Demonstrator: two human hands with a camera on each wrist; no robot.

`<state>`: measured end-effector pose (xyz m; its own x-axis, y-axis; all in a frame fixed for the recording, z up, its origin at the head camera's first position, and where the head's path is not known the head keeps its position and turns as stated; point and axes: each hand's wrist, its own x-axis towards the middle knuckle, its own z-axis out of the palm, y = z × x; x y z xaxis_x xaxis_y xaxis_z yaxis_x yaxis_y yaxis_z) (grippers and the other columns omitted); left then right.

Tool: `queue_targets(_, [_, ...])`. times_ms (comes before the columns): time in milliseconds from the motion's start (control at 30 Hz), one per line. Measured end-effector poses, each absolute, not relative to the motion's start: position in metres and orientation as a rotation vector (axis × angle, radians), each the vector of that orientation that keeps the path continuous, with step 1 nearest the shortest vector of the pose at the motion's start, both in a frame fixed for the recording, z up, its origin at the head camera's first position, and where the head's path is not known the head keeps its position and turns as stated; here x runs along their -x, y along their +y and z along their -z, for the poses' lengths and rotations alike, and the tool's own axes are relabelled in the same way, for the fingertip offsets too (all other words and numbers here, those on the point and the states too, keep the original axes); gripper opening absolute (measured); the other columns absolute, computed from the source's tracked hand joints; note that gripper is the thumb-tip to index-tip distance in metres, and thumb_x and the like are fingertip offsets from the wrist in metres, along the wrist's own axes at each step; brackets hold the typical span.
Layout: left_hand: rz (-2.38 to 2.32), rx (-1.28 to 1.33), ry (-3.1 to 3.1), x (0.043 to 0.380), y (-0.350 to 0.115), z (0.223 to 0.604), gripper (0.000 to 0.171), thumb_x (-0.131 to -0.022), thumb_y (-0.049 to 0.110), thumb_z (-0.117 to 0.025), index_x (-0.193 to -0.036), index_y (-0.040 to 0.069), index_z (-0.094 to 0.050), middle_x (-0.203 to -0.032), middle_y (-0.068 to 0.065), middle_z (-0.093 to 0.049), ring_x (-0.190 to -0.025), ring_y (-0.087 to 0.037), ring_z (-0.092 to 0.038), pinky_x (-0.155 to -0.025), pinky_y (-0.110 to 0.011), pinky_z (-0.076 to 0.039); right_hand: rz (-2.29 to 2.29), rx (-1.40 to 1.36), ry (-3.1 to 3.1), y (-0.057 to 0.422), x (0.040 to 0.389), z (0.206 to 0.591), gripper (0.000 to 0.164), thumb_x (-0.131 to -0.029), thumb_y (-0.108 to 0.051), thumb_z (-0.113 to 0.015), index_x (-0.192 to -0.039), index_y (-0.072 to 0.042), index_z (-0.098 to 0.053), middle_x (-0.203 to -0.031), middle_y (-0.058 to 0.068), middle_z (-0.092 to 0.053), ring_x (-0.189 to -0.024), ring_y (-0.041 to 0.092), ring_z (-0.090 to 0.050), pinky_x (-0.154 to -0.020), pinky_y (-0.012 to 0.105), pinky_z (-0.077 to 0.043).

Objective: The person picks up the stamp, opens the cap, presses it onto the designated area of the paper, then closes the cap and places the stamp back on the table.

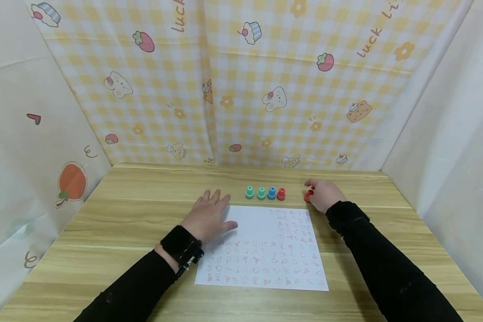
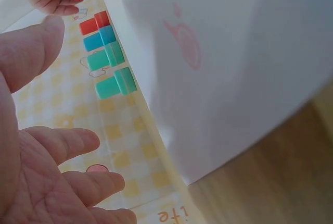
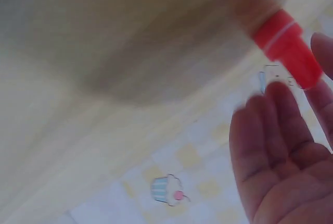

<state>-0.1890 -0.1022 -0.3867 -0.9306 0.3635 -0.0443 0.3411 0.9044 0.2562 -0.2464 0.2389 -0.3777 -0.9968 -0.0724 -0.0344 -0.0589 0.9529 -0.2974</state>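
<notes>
My right hand point(image 1: 326, 195) pinches the handle of a red stamp point(image 3: 289, 49) between thumb and index finger, at the table's back right. The stamp's wide base is down at the wood, and the other fingers extend beside it. My left hand point(image 1: 206, 218) is spread with straight fingers over the top left corner of a white sheet of paper point(image 1: 249, 226) and holds nothing. Rows of small pink and red prints cover the paper's lower part and right side. Behind the sheet stand two green stamps point(image 1: 249, 192), a blue stamp point(image 1: 271, 193) and another red stamp point(image 1: 281, 194) in a row.
The wooden table point(image 1: 145, 197) extends around the paper on all sides. A yellow checked cloth point(image 1: 241, 89) hangs along its back edge. White cloth hangs at the left point(image 1: 8, 179) and the right point(image 1: 459, 134).
</notes>
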Motion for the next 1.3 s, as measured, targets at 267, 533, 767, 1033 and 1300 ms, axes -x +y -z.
queue_targets(267, [-0.392, -0.554, 2.979, 0.188, -0.099, 0.384, 0.081, -0.083, 0.061, -0.055, -0.146, 0.017, -0.029, -0.152, -0.018, -0.019, -0.141, -0.041, -0.009, -0.114, -0.053, -0.012, 0.424, 0.347, 3.126, 0.213, 0.246, 0.37, 0.037, -0.085, -0.016, -0.063, -0.123, -0.013, -0.06, -0.128, 0.014, -0.057, -0.123, 0.036, -0.047, -0.104, 0.051, -0.034])
queue_targets(533, [-0.404, -0.533, 2.986, 0.188, -0.096, 0.384, 0.081, -0.082, 0.061, -0.056, -0.145, 0.017, -0.031, -0.153, -0.017, -0.02, -0.141, -0.04, -0.009, -0.114, -0.052, -0.012, 0.374, 0.398, 3.094, 0.188, 0.254, 0.374, 0.036, -0.085, -0.021, -0.066, -0.12, -0.016, -0.062, -0.122, 0.009, -0.062, -0.118, 0.031, -0.052, -0.1, 0.047, -0.039])
queue_targets(767, [-0.407, -0.533, 2.989, 0.188, -0.095, 0.384, 0.081, -0.082, 0.06, -0.057, -0.145, 0.017, -0.031, -0.153, -0.017, -0.021, -0.141, -0.04, -0.009, -0.114, -0.052, -0.012, 0.381, 0.369, 3.085, 0.178, 0.258, 0.379, 0.03, -0.085, -0.017, -0.066, -0.115, -0.015, -0.066, -0.115, 0.007, -0.066, -0.11, 0.027, -0.056, -0.095, 0.042, -0.043])
queue_targets(1033, [-0.392, -0.529, 2.994, 0.189, -0.095, 0.386, 0.081, -0.082, 0.061, -0.057, -0.145, 0.018, -0.031, -0.152, -0.017, -0.021, -0.141, -0.04, -0.009, -0.114, -0.052, -0.012, 0.383, 0.318, 3.084, 0.175, 0.26, 0.384, 0.029, -0.086, -0.015, -0.064, -0.115, -0.016, -0.066, -0.112, 0.007, -0.066, -0.1, 0.024, -0.059, -0.088, 0.039, -0.047])
queue_targets(1300, [-0.394, -0.533, 2.994, 0.189, -0.095, 0.386, 0.081, -0.081, 0.061, -0.057, -0.145, 0.017, -0.032, -0.152, -0.017, -0.022, -0.141, -0.041, -0.01, -0.114, -0.053, -0.013, 0.39, 0.294, 3.086, 0.175, 0.26, 0.386, 0.027, -0.087, -0.013, -0.062, -0.115, -0.015, -0.065, -0.113, 0.007, -0.066, -0.097, 0.023, -0.061, -0.087, 0.038, -0.049])
